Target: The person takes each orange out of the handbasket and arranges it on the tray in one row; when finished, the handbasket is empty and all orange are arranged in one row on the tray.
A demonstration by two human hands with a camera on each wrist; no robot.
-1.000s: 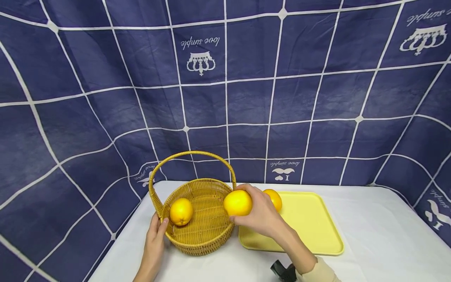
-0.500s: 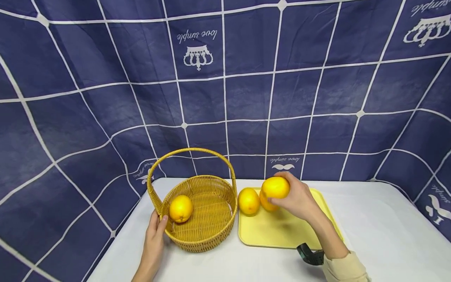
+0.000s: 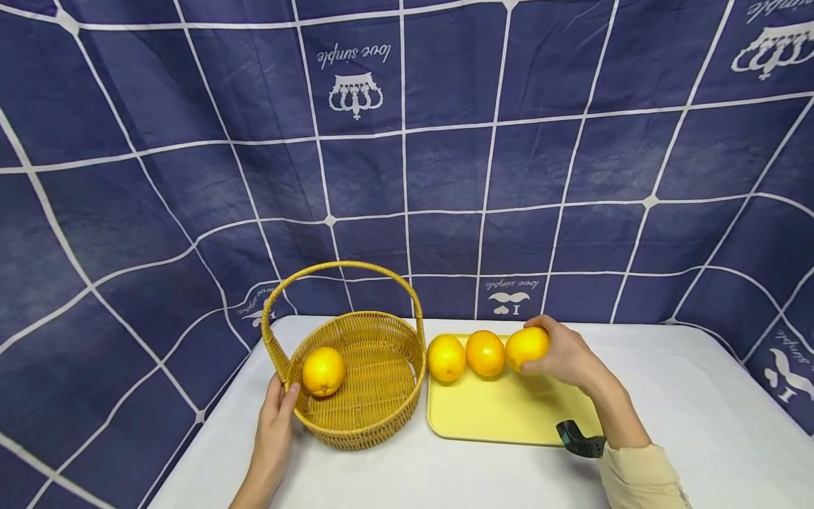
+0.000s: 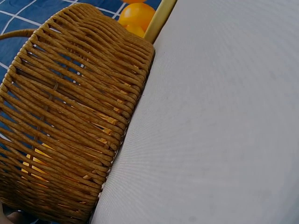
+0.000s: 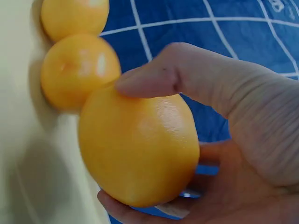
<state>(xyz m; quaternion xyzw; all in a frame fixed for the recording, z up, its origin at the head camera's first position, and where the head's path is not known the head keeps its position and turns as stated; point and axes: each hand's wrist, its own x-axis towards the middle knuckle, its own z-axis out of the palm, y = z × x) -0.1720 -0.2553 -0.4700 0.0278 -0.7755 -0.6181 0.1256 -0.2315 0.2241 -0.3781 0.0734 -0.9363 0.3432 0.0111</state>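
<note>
My right hand (image 3: 562,355) holds an orange (image 5: 140,144) between thumb and fingers, over the back right part of the yellow tray (image 3: 483,420). Left of it on the tray, two more oranges stand in a row: a middle orange (image 3: 486,353) and a left orange (image 3: 446,358) by the basket's side. The round wicker basket (image 3: 362,438) with its tall arched handle has one orange (image 3: 323,371) inside, at the left. My left hand (image 3: 273,417) grips the basket's left side, thumb at the rim; in the left wrist view the woven wall (image 4: 74,107) fills the left half.
A white cloth (image 3: 356,481) covers the table. Behind and at the sides hangs a blue curtain (image 3: 445,170) with white lines, close to the table's back edge. A dark wrist device (image 3: 580,440) is strapped to the right wrist.
The right hand has carried its orange from beside the basket rightward across the tray and lowered it next to the middle orange. The left hand stays on the basket.
</note>
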